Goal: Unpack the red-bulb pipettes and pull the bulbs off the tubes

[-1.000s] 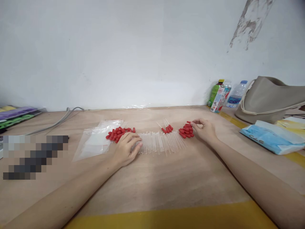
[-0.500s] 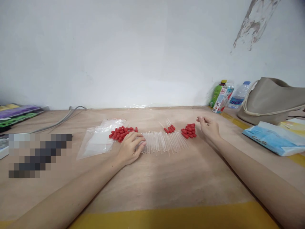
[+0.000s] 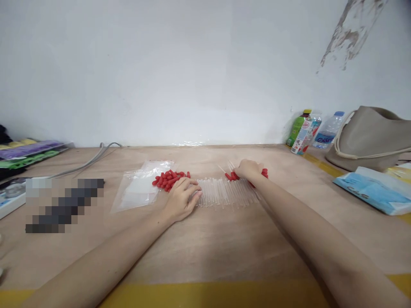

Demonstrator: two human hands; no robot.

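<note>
A row of thin clear tubes [image 3: 221,192] lies side by side on the wooden table. Over its left end rests my left hand [image 3: 184,199], fingers stretched out and a little bent, thumb apart from them. Beside that hand is a heap of red rubber bulbs [image 3: 167,179]. Behind the row lie several clear tubes with red bulbs on their ends, like droppers [image 3: 228,175]. My right hand [image 3: 250,169] reaches over the right end of the row, close to these droppers. It partly covers a second pile of red bulbs [image 3: 265,172]; its fingertips are hidden.
Clear zip bags [image 3: 136,192] lie left of the heap. Farther left are a pixelated dark object [image 3: 67,205], a grey cable [image 3: 83,164] and stacked coloured packs [image 3: 32,149]. On the right stand bottles [image 3: 298,128], a grey bag [image 3: 369,141] and a blue packet [image 3: 372,188].
My right hand has moved left, from right of the small bulb pile to over it and beside the droppers. My left hand stays on the tubes. The whole view has shifted slightly.
</note>
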